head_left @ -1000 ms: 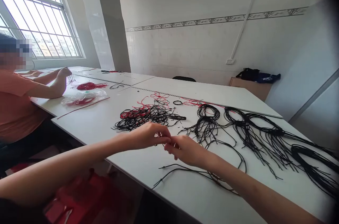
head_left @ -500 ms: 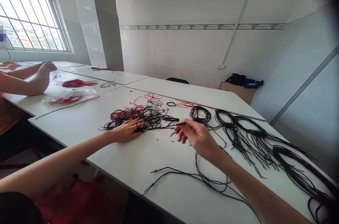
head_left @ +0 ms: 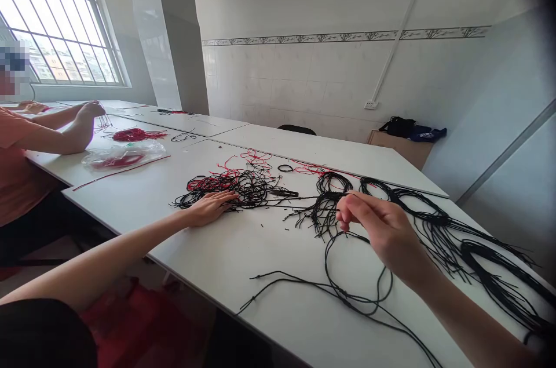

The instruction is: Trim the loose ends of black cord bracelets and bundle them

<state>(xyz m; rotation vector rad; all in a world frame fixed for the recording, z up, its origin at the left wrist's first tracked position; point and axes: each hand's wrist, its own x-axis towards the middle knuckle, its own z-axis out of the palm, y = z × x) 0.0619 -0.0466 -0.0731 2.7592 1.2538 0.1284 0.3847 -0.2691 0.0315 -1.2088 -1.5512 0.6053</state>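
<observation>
My left hand [head_left: 212, 207] lies flat, fingers stretched out, on the near edge of a tangled pile of black cords [head_left: 249, 185]. Red cords [head_left: 230, 172] are mixed into the back of that pile. Out to the right, my right hand [head_left: 377, 220] is closed in a pinch on a black cord [head_left: 304, 198], which runs from the pile toward its fingertips. A dark slim tool, perhaps small snips [head_left: 284, 193], rests beside the pile. Behind the right hand sits a tied black cord bundle [head_left: 334, 182] with loose ends fanned below.
More coiled black cord bundles [head_left: 423, 211] line the table's right side. Loose knotted black cords [head_left: 343, 295] lie near the front edge. At left are a clear plastic bag [head_left: 125, 156], a red cord bundle [head_left: 134, 134] and a person in an orange shirt [head_left: 17, 165] handling cords.
My right hand has moved right, away from the pile, drawing the black cord out with it. My left hand stays flat on the pile. The view has shifted slightly.
</observation>
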